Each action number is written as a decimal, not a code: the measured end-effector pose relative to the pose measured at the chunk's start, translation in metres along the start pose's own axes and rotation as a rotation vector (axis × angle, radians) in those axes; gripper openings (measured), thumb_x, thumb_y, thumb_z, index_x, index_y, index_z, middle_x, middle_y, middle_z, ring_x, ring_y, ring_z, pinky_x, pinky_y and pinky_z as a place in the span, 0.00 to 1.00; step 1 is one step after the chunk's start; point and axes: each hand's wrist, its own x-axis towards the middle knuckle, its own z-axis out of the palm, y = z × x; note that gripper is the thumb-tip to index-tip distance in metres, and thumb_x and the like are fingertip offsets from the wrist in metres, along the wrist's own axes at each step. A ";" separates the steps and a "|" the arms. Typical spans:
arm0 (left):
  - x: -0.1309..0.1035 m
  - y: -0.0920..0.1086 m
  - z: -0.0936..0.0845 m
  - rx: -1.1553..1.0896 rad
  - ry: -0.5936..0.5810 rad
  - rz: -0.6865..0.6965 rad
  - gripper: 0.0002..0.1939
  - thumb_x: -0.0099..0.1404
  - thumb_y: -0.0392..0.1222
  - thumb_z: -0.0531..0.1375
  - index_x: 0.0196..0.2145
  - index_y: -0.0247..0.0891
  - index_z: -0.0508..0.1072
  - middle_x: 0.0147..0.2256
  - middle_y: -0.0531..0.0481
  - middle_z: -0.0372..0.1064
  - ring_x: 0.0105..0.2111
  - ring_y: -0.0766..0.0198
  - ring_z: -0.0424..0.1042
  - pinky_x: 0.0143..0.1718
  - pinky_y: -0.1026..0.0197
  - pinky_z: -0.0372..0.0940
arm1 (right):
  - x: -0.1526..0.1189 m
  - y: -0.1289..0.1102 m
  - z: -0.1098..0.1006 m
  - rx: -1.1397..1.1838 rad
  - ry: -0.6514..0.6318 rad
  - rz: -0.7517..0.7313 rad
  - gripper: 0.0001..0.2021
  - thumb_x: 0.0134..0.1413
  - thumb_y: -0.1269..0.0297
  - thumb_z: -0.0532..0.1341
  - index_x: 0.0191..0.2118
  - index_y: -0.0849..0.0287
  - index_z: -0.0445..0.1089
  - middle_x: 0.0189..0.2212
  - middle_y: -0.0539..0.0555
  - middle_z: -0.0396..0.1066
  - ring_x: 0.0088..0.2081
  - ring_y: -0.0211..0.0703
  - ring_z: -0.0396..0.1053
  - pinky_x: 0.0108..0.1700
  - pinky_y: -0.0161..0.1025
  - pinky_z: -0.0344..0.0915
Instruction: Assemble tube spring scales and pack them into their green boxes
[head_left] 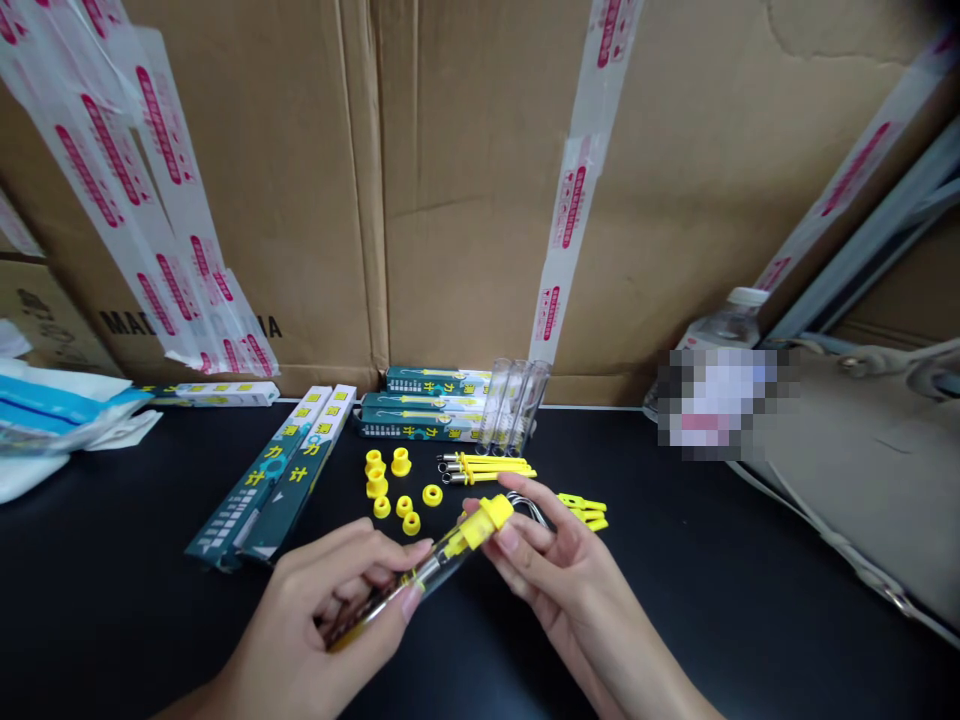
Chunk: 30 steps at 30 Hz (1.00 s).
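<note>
My left hand (337, 600) is closed around the clear tube of a spring scale (442, 568), which slants up to the right. Inside the tube show a metal part and yellow pieces; its lower end is partly hidden by my fingers. A yellow cap (495, 512) sits at the upper end, and my right hand (559, 560) pinches it between thumb and fingers. Just behind the right fingers are silvery metal hooks (529, 508), partly covered. Loose yellow collars (401, 462) and a yellow ring (432, 495) lie beyond the tube.
Yellow rods with metal springs (487, 467) lie before clear tubes (514, 405) leaning on stacked green boxes (420, 425). Flat yellow pieces (583, 508) are on the right. Two long boxes (259, 480) lie left. A bottle (724, 325), bag (862, 470) and cardboard wall (465, 200) border the black table.
</note>
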 end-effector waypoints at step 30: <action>-0.003 -0.002 0.000 -0.088 -0.046 -0.131 0.11 0.66 0.42 0.60 0.42 0.38 0.79 0.27 0.50 0.70 0.19 0.72 0.59 0.19 0.71 0.56 | -0.003 0.007 0.002 -0.007 -0.026 -0.024 0.20 0.45 0.67 0.75 0.46 0.52 0.75 0.26 0.45 0.71 0.33 0.34 0.71 0.42 0.31 0.68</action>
